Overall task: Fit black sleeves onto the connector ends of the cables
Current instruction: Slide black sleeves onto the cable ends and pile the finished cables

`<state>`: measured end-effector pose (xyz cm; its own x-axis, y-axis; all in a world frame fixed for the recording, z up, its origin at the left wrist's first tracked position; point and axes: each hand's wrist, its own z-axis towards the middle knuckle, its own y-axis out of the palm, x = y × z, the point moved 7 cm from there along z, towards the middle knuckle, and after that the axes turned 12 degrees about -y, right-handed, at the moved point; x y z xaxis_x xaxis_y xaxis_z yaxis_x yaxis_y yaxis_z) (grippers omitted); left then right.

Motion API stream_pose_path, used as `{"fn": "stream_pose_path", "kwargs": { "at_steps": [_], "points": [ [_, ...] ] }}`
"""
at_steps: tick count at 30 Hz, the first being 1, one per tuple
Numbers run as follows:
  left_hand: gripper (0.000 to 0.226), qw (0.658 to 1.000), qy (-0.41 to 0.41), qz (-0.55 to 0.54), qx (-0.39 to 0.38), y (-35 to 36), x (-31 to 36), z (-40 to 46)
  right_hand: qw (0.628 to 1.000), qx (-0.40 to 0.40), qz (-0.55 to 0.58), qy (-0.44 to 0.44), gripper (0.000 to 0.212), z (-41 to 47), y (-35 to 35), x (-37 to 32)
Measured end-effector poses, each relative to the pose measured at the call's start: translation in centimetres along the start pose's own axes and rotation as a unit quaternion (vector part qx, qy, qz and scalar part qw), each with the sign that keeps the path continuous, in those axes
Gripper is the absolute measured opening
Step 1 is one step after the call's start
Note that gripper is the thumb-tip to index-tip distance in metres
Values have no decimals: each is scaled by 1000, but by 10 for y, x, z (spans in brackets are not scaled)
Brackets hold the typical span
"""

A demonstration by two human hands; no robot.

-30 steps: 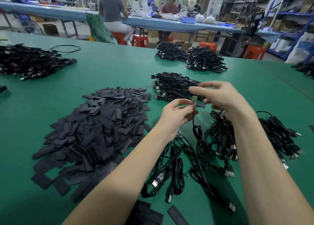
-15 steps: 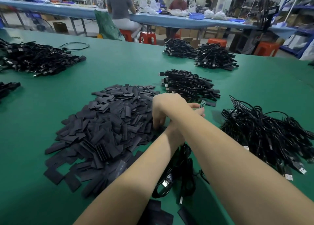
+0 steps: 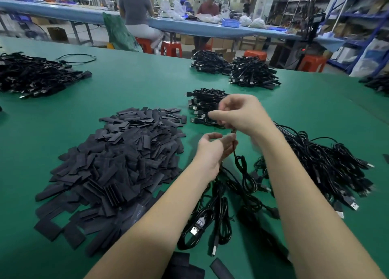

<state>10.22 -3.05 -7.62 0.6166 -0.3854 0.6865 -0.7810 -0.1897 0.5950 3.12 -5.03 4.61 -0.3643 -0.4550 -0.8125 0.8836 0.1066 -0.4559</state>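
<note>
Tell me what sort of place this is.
Most likely a cable assembly workshop or small factory: heaps of black cables and a pile of black sleeves cover a green worktable, with workers at a long blue bench and storage shelving behind.

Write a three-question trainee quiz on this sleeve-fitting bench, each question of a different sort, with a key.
1. True or false: the pile of black sleeves lies to the left of the left hand.
2. Multiple choice: what hangs down between the two hands? A) a black cable B) a roll of tape C) a screwdriver
3. Fill in: the right hand is raised above the ____ table, in front of a bundle of cables.

Key
1. True.
2. A.
3. Green.
</note>
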Motion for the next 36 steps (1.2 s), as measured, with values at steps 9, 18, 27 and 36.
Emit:
{"fn": "stream_pose_path", "kwargs": {
  "at_steps": [9, 18, 27, 36],
  "points": [
    [36, 996, 44, -11, -74, 9, 8, -8, 939, 155, 301, 62, 24, -71, -41, 59],
    [33, 988, 33, 59, -142, 19, 5, -17, 926, 193, 324, 11, 13, -67, -57, 59],
    [34, 986, 35, 77, -143, 21, 7, -20, 930, 160, 331, -12, 14, -63, -52, 58],
    [40, 964, 23, 204, -171, 21, 29, -32, 941, 98, 322, -26, 18, -63, -53, 48]
  ]
}}
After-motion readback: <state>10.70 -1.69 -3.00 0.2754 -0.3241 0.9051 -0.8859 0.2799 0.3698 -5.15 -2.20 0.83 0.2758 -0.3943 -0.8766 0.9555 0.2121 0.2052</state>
